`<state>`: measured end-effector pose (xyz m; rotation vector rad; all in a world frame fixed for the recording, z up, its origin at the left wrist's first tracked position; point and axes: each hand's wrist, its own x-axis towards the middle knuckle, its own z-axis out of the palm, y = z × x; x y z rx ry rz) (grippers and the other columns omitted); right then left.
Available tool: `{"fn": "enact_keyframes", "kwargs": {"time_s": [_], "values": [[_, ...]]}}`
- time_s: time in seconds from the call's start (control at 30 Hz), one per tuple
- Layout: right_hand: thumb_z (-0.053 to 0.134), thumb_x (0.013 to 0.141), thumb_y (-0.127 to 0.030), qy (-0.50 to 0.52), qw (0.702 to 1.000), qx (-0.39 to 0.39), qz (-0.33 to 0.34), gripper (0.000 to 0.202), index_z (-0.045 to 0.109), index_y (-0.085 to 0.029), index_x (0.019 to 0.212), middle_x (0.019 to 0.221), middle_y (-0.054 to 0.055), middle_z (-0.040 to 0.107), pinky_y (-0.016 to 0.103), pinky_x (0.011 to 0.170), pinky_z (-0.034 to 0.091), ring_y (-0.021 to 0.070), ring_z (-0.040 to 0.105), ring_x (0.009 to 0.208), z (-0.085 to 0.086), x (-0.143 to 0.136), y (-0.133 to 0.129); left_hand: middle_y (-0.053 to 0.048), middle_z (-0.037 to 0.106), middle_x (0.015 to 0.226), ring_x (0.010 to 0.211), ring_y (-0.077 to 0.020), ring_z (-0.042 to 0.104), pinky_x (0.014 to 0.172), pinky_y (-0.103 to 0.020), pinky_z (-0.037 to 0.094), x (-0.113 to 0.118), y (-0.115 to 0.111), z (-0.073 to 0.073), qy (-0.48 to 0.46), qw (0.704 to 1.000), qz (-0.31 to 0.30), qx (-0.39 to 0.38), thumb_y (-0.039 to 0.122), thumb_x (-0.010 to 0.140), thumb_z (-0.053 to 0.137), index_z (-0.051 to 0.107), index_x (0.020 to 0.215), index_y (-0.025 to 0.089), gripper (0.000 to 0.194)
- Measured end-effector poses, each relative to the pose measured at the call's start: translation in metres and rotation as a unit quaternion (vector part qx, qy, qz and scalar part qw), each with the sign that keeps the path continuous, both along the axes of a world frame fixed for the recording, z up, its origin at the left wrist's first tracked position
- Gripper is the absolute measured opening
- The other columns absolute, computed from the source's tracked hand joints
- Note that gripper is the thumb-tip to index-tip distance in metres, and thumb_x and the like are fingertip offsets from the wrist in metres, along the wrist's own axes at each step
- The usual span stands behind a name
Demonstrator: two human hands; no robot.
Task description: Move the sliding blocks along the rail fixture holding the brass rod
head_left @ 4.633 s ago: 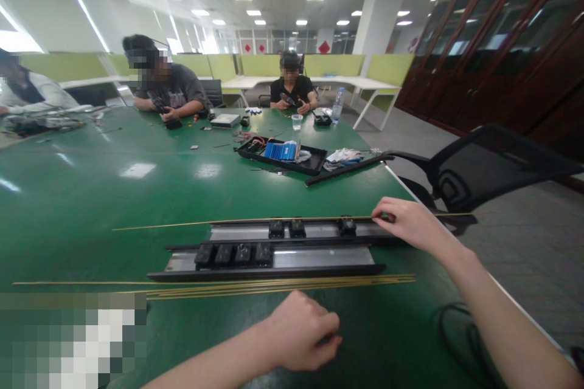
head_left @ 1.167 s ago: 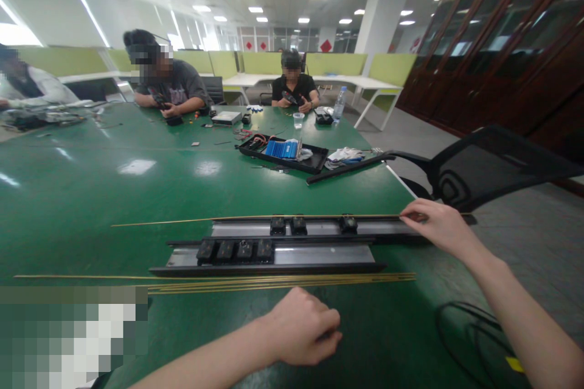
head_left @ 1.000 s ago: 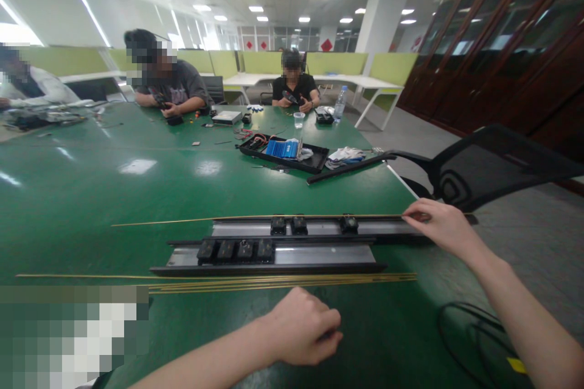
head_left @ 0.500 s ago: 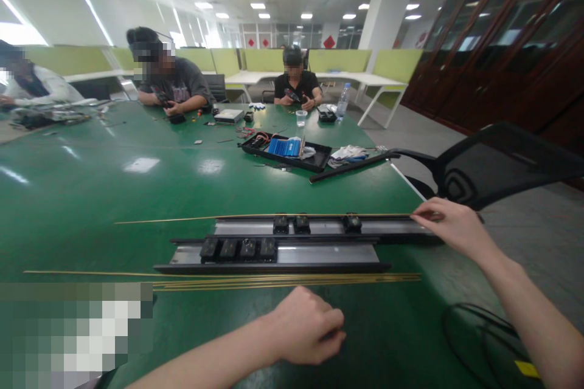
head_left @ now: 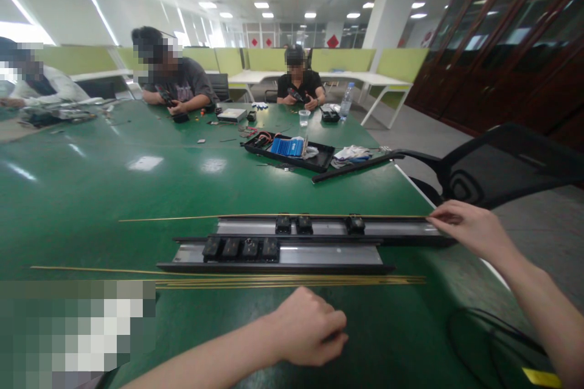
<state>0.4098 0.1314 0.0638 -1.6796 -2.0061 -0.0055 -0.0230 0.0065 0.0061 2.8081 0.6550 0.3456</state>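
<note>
My right hand (head_left: 465, 225) pinches the right end of a thin brass-coloured rod (head_left: 173, 219), which runs along the top edge of the far rail (head_left: 401, 228). Several black blocks (head_left: 283, 224) sit in this metal channel with dark edges. A nearer rail (head_left: 328, 254) of the same kind has several black blocks (head_left: 250, 248) grouped at its left. In front of it lies a loose bundle of brass-coloured rods (head_left: 292, 282). My left hand (head_left: 314, 328) is curled closed just in front of that bundle, with no object visible in it.
Across the green table (head_left: 182, 188) is a black tray (head_left: 323, 161) with a blue item, beside white gloves (head_left: 351, 155) and a dark bar (head_left: 351, 169). A mesh chair (head_left: 506, 164) stands right; black cables (head_left: 474, 316) lie lower right. Three people sit beyond, two holding tools.
My right hand has slid slightly right along the far rail, at the rod's end. My left hand stays in place. The whole view has shifted a little.
</note>
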Motion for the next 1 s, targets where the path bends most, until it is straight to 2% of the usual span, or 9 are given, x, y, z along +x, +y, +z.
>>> {"fn": "enact_keyframes", "kwargs": {"time_s": [0.23, 0.43, 0.7, 0.9, 1.0], "values": [[0.066, 0.081, -0.057, 0.019, 1.000, -0.016, -0.003, 0.034, 0.075, -0.024, 0.082, 0.093, 0.006, 0.074, 0.034, 0.073, 0.054, 0.0217, 0.069, 0.080, -0.005, 0.014, 0.002, 0.001, 0.067, 0.068, 0.059, -0.0142, 0.063, 0.051, -0.026, 0.036, 0.001, 0.000, -0.001, 0.001, 1.000, 0.000, -0.007, 0.033, 0.094, 0.060, 0.054, 0.077, 0.021, 0.022], [0.066, 0.079, -0.057, 0.023, 1.000, -0.010, -0.012, 0.035, 0.076, -0.024, 0.080, 0.092, 0.008, 0.074, 0.034, 0.073, 0.056, 0.0224, 0.069, 0.078, -0.002, 0.014, -0.001, 0.001, 0.067, 0.068, 0.059, -0.0144, 0.062, 0.051, -0.027, 0.033, 0.000, 0.000, -0.003, -0.007, 1.000, 0.000, -0.004, 0.034, 0.093, 0.060, 0.054, 0.077, 0.021, 0.021], [0.067, 0.076, -0.059, 0.025, 0.999, -0.019, -0.039, 0.036, 0.075, -0.024, 0.078, 0.090, 0.007, 0.075, 0.036, 0.070, 0.056, 0.0237, 0.070, 0.076, 0.003, 0.016, -0.002, 0.002, 0.067, 0.069, 0.060, -0.0148, 0.063, 0.051, -0.028, 0.035, 0.000, 0.000, -0.003, -0.004, 1.000, 0.002, -0.005, 0.034, 0.093, 0.061, 0.054, 0.078, 0.021, 0.020], [0.068, 0.079, -0.055, 0.018, 0.998, -0.040, -0.052, 0.032, 0.076, -0.024, 0.082, 0.095, 0.008, 0.076, 0.034, 0.073, 0.055, 0.0227, 0.070, 0.080, -0.002, 0.032, 0.001, 0.002, 0.067, 0.068, 0.059, -0.0144, 0.063, 0.050, -0.029, 0.033, 0.000, 0.000, -0.002, 0.001, 1.000, 0.002, -0.001, 0.034, 0.093, 0.061, 0.054, 0.078, 0.021, 0.021], [0.067, 0.078, -0.058, 0.008, 0.998, -0.038, -0.056, 0.034, 0.075, -0.025, 0.081, 0.093, 0.006, 0.075, 0.034, 0.072, 0.055, 0.0224, 0.070, 0.079, -0.004, 0.041, 0.004, 0.003, 0.066, 0.067, 0.058, -0.0142, 0.062, 0.049, -0.031, 0.031, 0.000, 0.000, -0.003, -0.002, 1.000, 0.000, 0.003, 0.034, 0.093, 0.060, 0.053, 0.077, 0.022, 0.022]]}}
